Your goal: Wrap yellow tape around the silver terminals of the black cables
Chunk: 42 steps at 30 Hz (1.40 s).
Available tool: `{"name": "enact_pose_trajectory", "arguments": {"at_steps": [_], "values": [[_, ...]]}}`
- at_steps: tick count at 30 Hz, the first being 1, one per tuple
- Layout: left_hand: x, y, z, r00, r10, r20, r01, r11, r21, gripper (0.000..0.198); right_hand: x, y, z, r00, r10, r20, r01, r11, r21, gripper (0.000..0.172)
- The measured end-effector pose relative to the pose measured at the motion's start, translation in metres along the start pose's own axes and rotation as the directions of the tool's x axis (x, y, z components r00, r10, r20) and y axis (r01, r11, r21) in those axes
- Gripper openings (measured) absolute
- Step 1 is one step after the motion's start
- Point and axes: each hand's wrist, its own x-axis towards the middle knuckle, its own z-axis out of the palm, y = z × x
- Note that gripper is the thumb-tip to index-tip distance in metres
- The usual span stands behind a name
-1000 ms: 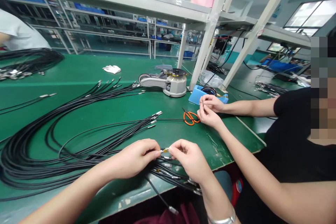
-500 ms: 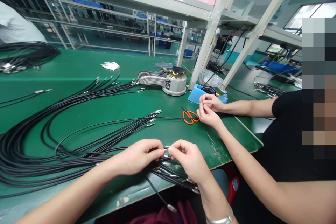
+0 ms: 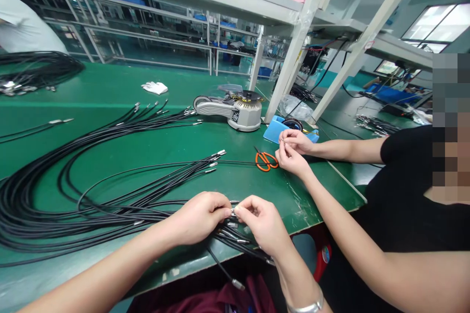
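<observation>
Fingers (image 3: pixel 222 213) drawn narrow on both our hands: thumb and forefinger of the left hand (image 3: pixel 201 215) pinch a small metal cable end (image 3: pixel 232 212), and the right hand (image 3: pixel 265 222), silver bracelet (image 3: pixel 310 307) at its wrist, meets it with a like pinch from the other side. Relation that counts, as we judge it: the piece lies directly between the two sets of fingertips, touching both, its long axis running roughly left to right across the slim gap; neither hand is clearly nearer. Our fingertips hide its finer detail, and we cannot tell how much of it the right hand encloses. Just below, other metal-tipped ends (image 3: pixel 232 225) lie beneath and beside our hands, and one loose lead (image 3: pixel 238 284) hangs past the edge of the green table (image 3: pixel 238 146), tip down and to the right. Leftward, black cables (image 3: pixel 16 205) bend in a wide loop over the tabletop, their upper ends pointing right. Farther off, orange-handled scissors (image 3: pixel 258 161) lie just beside a co-worker's hands (image 3: pixel 295 156), also pinched together, on something too small for us to make out. Behind those, a blue tray (image 3: pixel 274 131); left of it, a round grey machine (image 3: pixel 245 118); then a white glove (image 3: pixel 154 88), well apart from us, and at far left another cable heap (image 3: pixel 47 66).
</observation>
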Motion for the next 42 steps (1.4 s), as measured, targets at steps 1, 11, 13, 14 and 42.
{"name": "enact_pose_trajectory", "arguments": {"at_steps": [1, 11, 13, 14, 42], "values": [[0.0, 0.001, 0.001, 1.0, -0.006, -0.002, 0.006, 1.0, 0.003, 0.025, 0.0, 0.0, 0.001, 1.0, -0.001, -0.002, 0.001, 1.0, -0.005, 0.016], [0.002, -0.002, -0.002, 1.0, -0.015, -0.012, 0.015, 1.0, 0.0, 0.029, 0.009, 0.003, -0.015, 0.985, 0.068, 0.156, -0.088, 0.989, 0.12, 0.036], [0.003, -0.002, -0.004, 1.0, -0.015, -0.027, 0.015, 1.0, -0.013, 0.03, 0.011, 0.001, -0.021, 0.994, 0.036, 0.107, -0.048, 0.992, 0.117, 0.042], [0.003, -0.002, -0.004, 0.999, -0.017, -0.034, 0.017, 1.0, -0.02, 0.031, 0.011, 0.0, -0.023, 0.997, 0.015, 0.073, -0.024, 0.993, 0.113, 0.04], [0.004, -0.033, -0.026, 0.9, -0.036, -0.434, 0.058, 0.998, 0.037, 0.012, 0.046, -0.018, 0.008, 0.998, 0.055, -0.021, -0.054, 0.996, 0.076, 0.026]]}}
